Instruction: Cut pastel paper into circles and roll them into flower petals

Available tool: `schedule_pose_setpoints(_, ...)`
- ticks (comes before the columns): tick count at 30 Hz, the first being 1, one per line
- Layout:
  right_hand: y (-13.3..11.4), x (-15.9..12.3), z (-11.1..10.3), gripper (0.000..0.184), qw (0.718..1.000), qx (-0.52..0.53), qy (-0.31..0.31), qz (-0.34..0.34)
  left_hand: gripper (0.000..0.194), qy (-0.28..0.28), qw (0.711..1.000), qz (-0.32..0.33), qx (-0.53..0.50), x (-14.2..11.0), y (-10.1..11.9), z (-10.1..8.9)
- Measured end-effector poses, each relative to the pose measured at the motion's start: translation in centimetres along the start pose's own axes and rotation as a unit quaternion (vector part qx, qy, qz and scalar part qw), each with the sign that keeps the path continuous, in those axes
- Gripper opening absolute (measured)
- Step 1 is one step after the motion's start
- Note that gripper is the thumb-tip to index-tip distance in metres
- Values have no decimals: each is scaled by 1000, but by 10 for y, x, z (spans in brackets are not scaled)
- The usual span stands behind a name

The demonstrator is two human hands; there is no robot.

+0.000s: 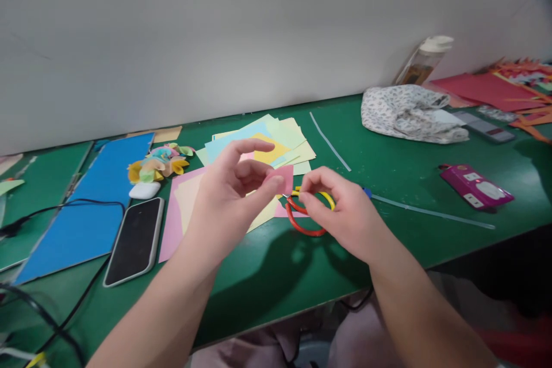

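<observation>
My left hand (pixel 228 201) pinches a small pink piece of paper (pixel 286 177) between thumb and fingers, above the table. My right hand (pixel 347 207) is just to its right, apart from the paper, with thumb and fingertips pressed together. Whatever those fingertips hold, if anything, is too small to make out. Below and between the hands is a pair of scissors (pixel 308 233) with red and yellow handle loops, its blades mostly hidden. Coloured paper sheets (pixel 269 126) lie loosely stacked behind my left hand, and pink and cream sheets (pixel 172 230) extend beneath it.
Left on the green table are a phone (pixel 134 241), a blue board (pixel 92 190), curled paper flowers (pixel 161 162) and black cables (pixel 86 282). To the right are glue sticks (pixel 431 211), a purple box (pixel 476 185), a patterned cloth (pixel 405 112) and a bottle (pixel 425 60).
</observation>
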State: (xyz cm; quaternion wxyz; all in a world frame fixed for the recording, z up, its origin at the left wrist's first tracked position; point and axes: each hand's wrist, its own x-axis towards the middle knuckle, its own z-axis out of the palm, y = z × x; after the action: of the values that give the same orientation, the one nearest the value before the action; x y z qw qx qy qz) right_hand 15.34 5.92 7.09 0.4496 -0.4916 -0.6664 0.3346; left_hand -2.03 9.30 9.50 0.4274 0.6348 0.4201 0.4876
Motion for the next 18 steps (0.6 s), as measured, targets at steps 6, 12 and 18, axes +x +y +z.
schedule_pose_setpoints(6, 5, 0, -3, 14, 990, 13, 113, -84, 29, -59, 998, -2, 15, 0, -1, 1)
schedule_pose_setpoints(12, 5, 3, -2, 5, 991, 20, 108, -73, 33, -76, 978, 127, 144, -9, -1, 4)
schedule_pose_setpoints(18, 7, 5, 2, 11, 971, 148, 183, -48, 42, -9, 981, 144, 130, -9, 0, 5)
